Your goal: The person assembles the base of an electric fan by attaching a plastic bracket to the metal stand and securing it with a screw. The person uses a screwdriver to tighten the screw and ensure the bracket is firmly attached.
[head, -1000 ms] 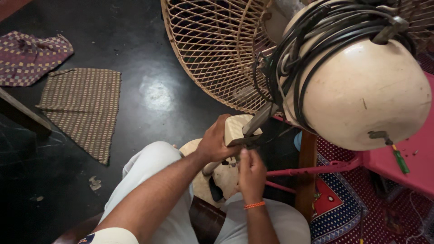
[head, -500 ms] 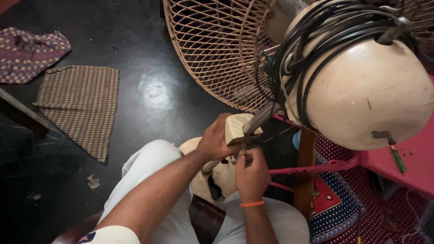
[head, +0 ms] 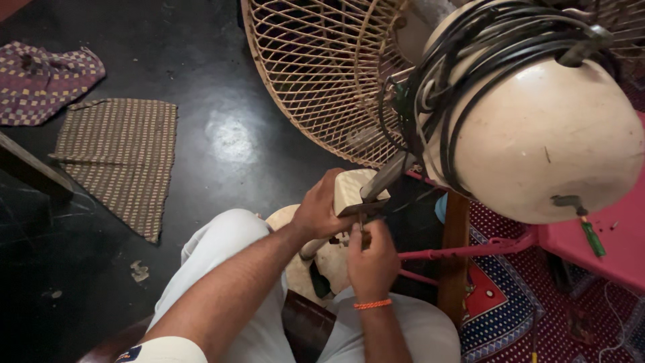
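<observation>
A cream pedestal fan lies tilted over my lap. Its round motor housing [head: 537, 134] is wrapped in black cord [head: 457, 74], and its wire guard [head: 316, 74] faces the floor. My left hand [head: 319, 212] grips the cream switch box [head: 353, 189] on the fan's neck. Just under that box, my right hand [head: 369, 259] is closed around a thin tool whose tip points up into the box's underside. The tool's handle is hidden in my fist. The fan's round base [head: 329, 259] rests between my knees.
Two woven cloths [head: 121, 158] lie on the dark floor at the left. A pink plastic stool [head: 598, 242] with a green-handled screwdriver [head: 592, 236] stands at the right, over a patterned red mat [head: 510, 302]. A wooden leg [head: 453, 255] stands beside my right knee.
My right hand has shifted slightly under the switch box, its fingers turning around the thin tool. My left hand and the fan have stayed put.
</observation>
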